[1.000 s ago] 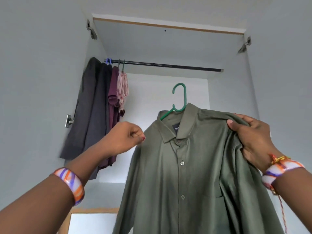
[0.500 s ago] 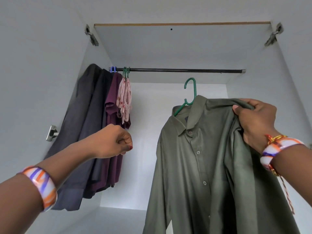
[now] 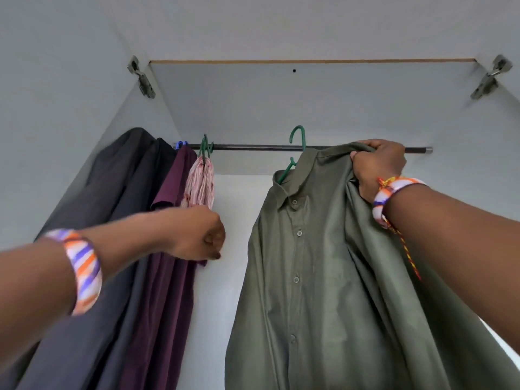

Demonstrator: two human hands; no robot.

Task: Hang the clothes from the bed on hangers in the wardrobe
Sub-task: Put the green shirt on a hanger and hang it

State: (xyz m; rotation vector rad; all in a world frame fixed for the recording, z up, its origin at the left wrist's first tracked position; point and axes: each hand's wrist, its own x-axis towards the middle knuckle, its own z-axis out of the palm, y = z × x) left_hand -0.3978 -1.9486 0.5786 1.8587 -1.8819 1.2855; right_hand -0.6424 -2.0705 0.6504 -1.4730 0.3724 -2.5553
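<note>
Shirt shoulder gripped in right hand fingers.

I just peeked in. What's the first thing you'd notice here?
A big green shirt on a green hanger, lifted by the right hand up to the rail. On the left hang dark clothes and a purple shirt, with the left hand fisted in front.

one head-worn view only, tilted steeply upward into the open wardrobe from close in front, its rail at 12 o'clock, ceiling above, arms entering from 7 and 4 o'clock.
</note>
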